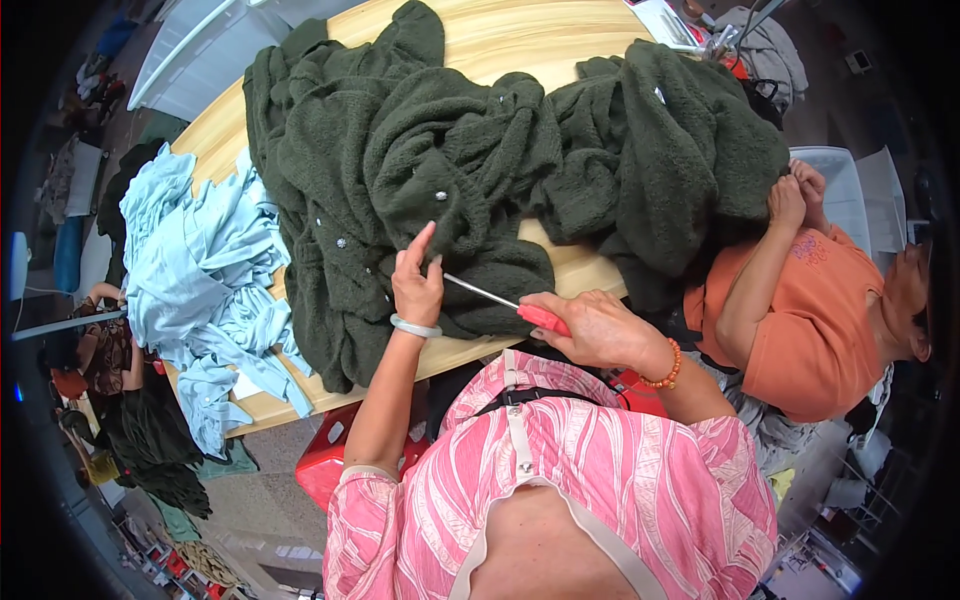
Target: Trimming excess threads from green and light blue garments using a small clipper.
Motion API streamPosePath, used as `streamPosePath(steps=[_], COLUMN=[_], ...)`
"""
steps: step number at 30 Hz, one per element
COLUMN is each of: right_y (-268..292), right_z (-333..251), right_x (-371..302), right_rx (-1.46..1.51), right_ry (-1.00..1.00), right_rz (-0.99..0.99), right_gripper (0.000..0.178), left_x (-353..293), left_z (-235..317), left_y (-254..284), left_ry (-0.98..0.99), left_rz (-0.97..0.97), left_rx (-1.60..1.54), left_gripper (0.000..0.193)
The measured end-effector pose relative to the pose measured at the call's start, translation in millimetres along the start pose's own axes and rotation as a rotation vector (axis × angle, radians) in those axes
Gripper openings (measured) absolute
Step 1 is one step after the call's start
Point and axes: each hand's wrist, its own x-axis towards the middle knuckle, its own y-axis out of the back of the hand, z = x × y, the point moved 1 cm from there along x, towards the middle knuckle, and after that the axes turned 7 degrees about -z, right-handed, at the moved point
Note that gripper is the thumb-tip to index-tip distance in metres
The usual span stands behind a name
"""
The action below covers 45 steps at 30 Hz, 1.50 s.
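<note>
A big heap of dark green fuzzy knitted garments (pixel 450 150) with small silver studs covers the wooden table (pixel 500 40). My left hand (pixel 417 280) presses flat on the green fabric near the table's front edge, a pale bangle on its wrist. My right hand (pixel 600 325) grips the red handle of a thin metal-shafted tool (pixel 500 300). The shaft's tip points at the fabric just beside my left hand.
Light blue garments (pixel 200 270) are piled on the table's left end. A person in an orange shirt (pixel 810 320) sits to my right, both hands on the green pile. A red stool (pixel 330 460) stands below the table. Dark clothes lie on the floor at left.
</note>
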Motion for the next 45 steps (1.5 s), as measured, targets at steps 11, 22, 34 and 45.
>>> streamPosePath(steps=[11,22,34,45], right_y=[-20,-29,4,14], right_z=[25,11,14,49], right_x=[-4,18,34,43], right_rx=[-0.015,-0.051,0.085,0.253], right_ry=[-0.073,-0.041,-0.001,0.017], right_rz=[0.010,-0.153,-0.067,0.385], right_gripper=[0.043,0.034,0.039,0.038], left_x=[-52,-12,10,-22], left_z=[-58,-88,-33,21], left_y=[-28,-30,28,319], left_ry=[-0.061,0.205,0.014,-0.611], left_rz=[0.189,0.052,-0.126,0.408], left_rx=[-0.057,-0.262,-0.999,-1.243], left_gripper=[0.052,0.014,0.017,0.040])
